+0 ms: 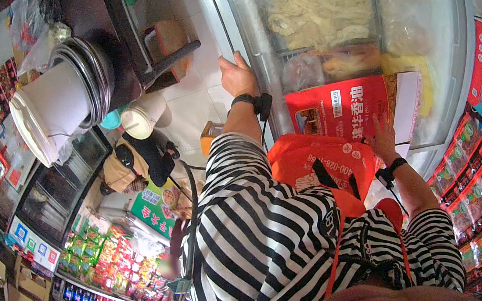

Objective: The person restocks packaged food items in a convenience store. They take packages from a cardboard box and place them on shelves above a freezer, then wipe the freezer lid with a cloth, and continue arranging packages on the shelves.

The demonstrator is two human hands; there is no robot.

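My left hand (237,76) is at the metal frame of a glass-topped display case (264,101), thumb and fingers at its edge; what it grips cannot be told. On the right, my right hand (382,137) touches the edge of a red printed cardboard piece (339,109) lying on the glass. Beneath the glass are pale, folded food pieces (317,5) and plastic-wrapped food (301,71). A red apron (321,162) hangs over my striped top, against the case. Both wrists wear black bands with small devices.
Metal basins (90,79) and a white bucket (58,97) stand at upper left. A lidded white tub (137,122) is on the tiled floor. Hanging red snack packets (476,182) line the right side. Snack shelves (108,261) and another person (125,164) are at lower left.
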